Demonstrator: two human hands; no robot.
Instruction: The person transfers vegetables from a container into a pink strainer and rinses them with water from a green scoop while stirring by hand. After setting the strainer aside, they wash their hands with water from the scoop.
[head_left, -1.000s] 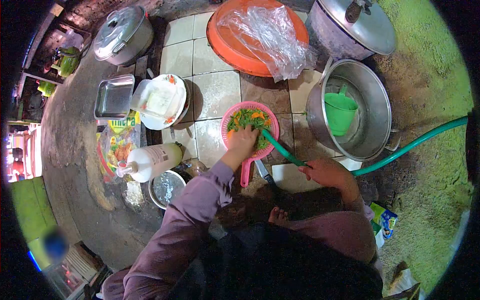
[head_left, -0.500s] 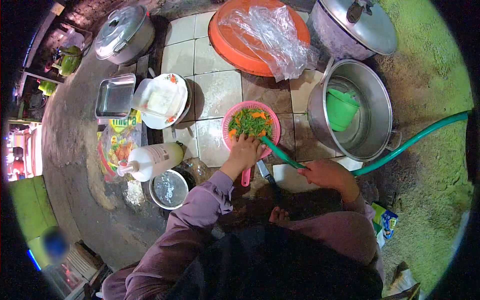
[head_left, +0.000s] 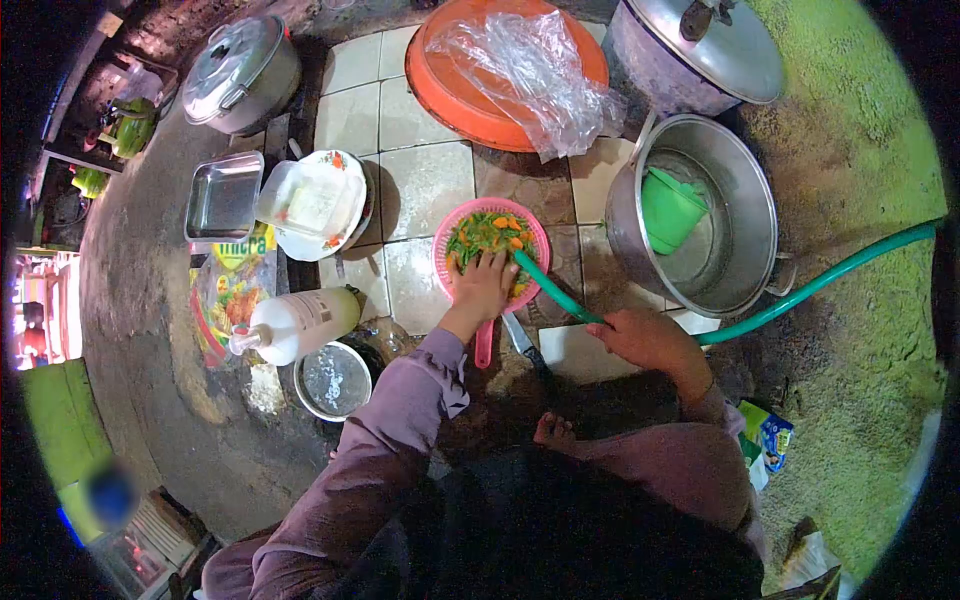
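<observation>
The right hand is clenched around the green rubber hose, knuckles up, forearm bent in from the right; the hose's open end points into the round pink plastic strainer. The left hand lies palm down with loose fingers on the chopped green and orange vegetables inside it, grasping nothing, purple sleeve stretched forward. The strainer sits on the tiled floor, just left of the large steel pot holding a green plastic dipper.

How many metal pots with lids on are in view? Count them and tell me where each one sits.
2. One lidded pot stands at the upper left, beyond the metal tray. The other lidded pot stands at the upper right, behind the open pot. More may lie outside the view.
</observation>
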